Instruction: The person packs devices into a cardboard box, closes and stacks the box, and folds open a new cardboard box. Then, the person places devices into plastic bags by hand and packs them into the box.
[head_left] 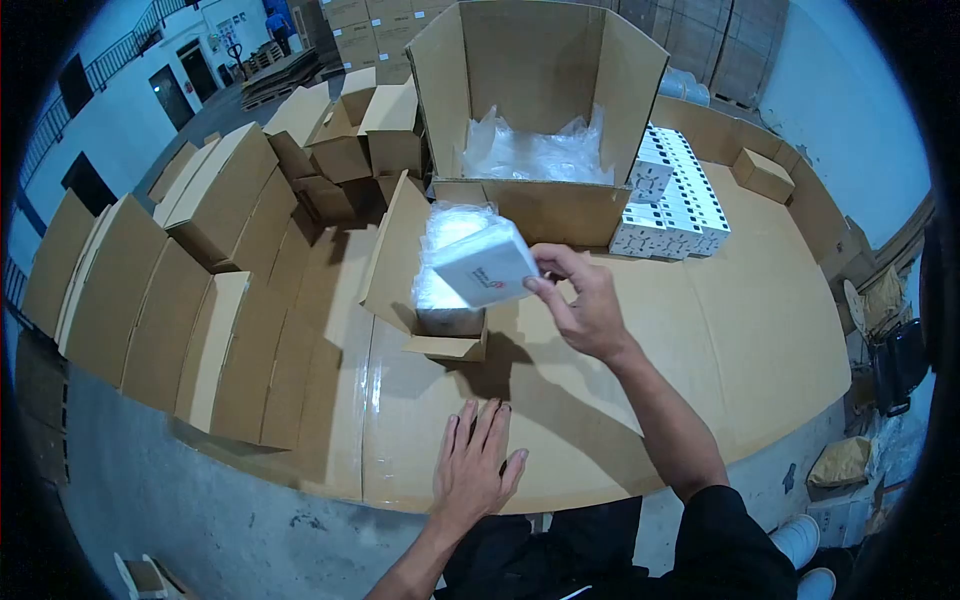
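- White packet [487, 265], flat and square-edged, with small print on its face. It is raised and tilted over the right side of the small open carton [445, 347]; whether it touches the wrapped items [436, 295] inside, cannot tell.
- Handling, judged by eye: light, fairly stiff across the face, perhaps a little give at the edges. Sheen suggests a smooth film, so likely slippery; corners could dent if pinched hard.
- Best hold: opposite faces near one edge, thumb against fingers, light pressure, print left uncovered.
- Right hand [585, 310]: closed on the packet's right edge, thumb on the near side, fingers behind. Wrist bent slightly, forearm slanting up from the lower right.
- Left hand [475, 465]: palm down on the table [560, 430], fingers extended and slightly parted, thumb out to the side, nothing gripped. Near the body, short of the carton.
- Beyond the carton, a large open box [545, 212] with clear plastic wrapping [535, 150]; patterned boxes [665, 230] beside it.
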